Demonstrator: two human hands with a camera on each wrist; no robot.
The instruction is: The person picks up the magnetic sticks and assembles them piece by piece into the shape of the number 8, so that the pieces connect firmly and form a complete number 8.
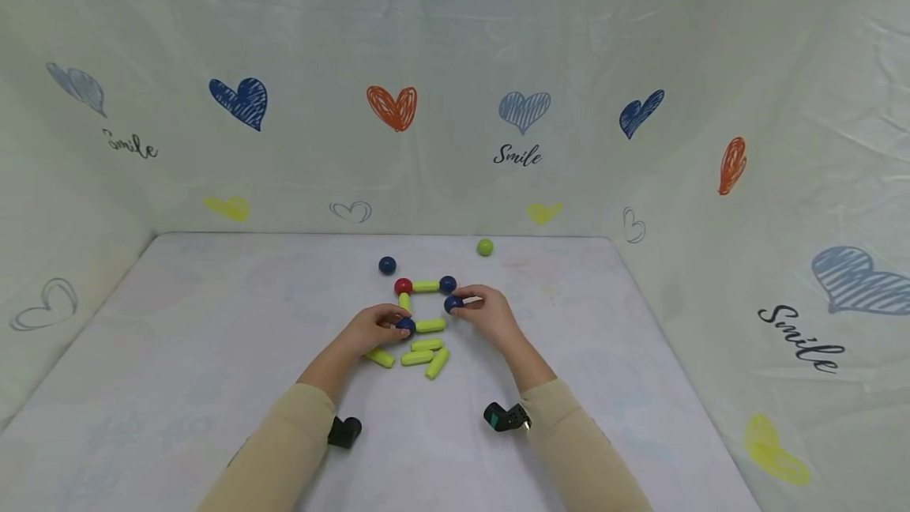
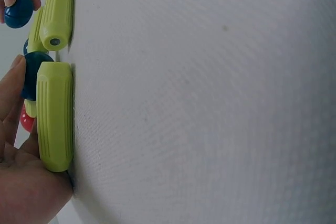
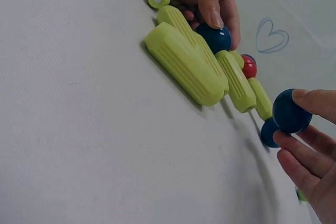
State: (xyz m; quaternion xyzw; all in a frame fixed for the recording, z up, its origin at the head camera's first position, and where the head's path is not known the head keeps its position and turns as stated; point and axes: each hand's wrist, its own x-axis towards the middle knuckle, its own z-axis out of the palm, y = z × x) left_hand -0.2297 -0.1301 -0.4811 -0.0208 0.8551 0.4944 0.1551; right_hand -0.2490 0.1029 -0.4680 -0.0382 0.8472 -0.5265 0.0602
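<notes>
My left hand (image 1: 374, 328) pinches a dark blue ball (image 1: 406, 327) at the near left corner of a partly built frame. From that ball a yellow-green rod (image 1: 430, 325) points right, and another rod (image 1: 404, 302) runs back to a red ball (image 1: 403, 286). A third rod (image 1: 426, 286) joins the red ball to a blue ball (image 1: 447, 284) at the far right corner. Between thumb and fingers my right hand (image 1: 489, 312) holds a separate blue ball (image 3: 292, 111), close in front of that corner ball. In the right wrist view the two balls overlap.
Several loose yellow-green rods (image 1: 417, 357) lie in front of the frame, one (image 1: 380, 357) beneath my left wrist. Behind it sit a blue ball (image 1: 387, 265) and a green ball (image 1: 485, 247). The white table (image 1: 178, 338) meets heart-printed sheets at its back and sides.
</notes>
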